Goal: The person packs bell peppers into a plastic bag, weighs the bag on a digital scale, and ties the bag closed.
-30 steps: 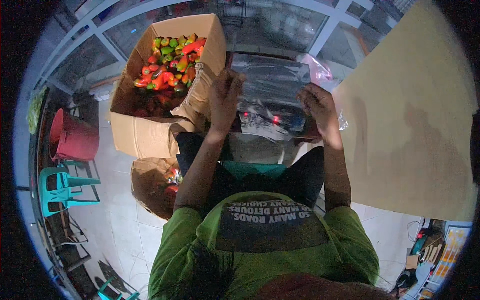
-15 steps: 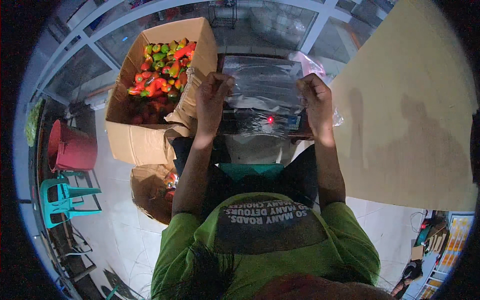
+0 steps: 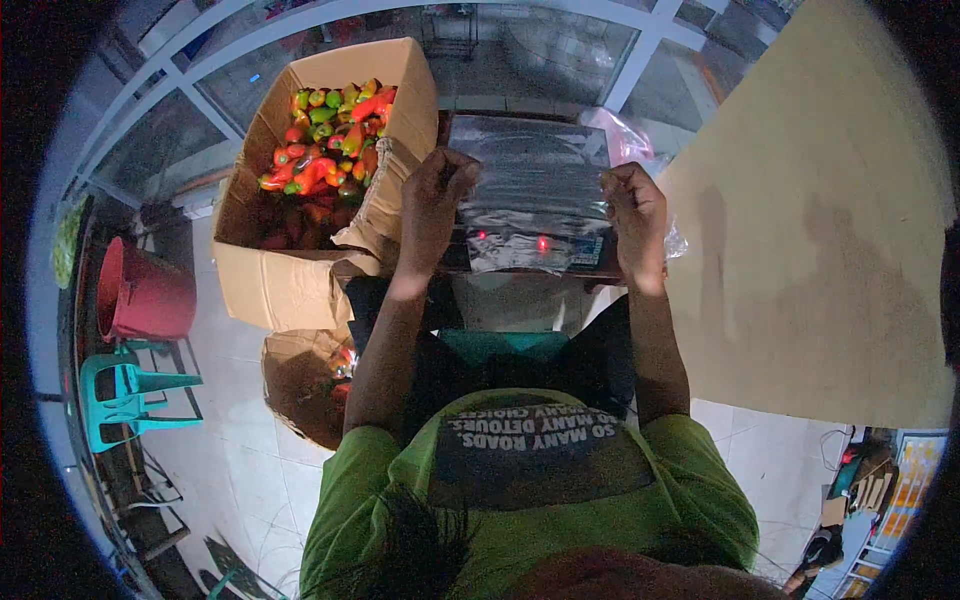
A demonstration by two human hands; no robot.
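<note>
A clear plastic bag [image 3: 520, 235] hangs between my two hands, its upper edge stretched across. My left hand [image 3: 432, 205] pinches the bag's left side, and my right hand [image 3: 636, 210] pinches the right side, fingers closed. Behind the thin plastic is a scale [image 3: 530, 145] with a flat grey top. Its dark front panel has a keypad [image 3: 588, 252], and red lights glow through the plastic. The bag looks flat, with nothing visible inside.
Left of the scale stands a cardboard box [image 3: 235, 275] of red and green peppers [image 3: 325, 150]. Below it is another cardboard box [image 3: 290, 385]. A red bucket [image 3: 150, 290] and teal stool [image 3: 130, 395] are farther left. A tan board [image 3: 820, 290] fills the right; pink plastic [image 3: 625, 135] lies behind.
My left hand has shifted slightly right, bringing the hands a little closer together. The bag's lower part has moved and wrinkled, and a second red light now shows.
</note>
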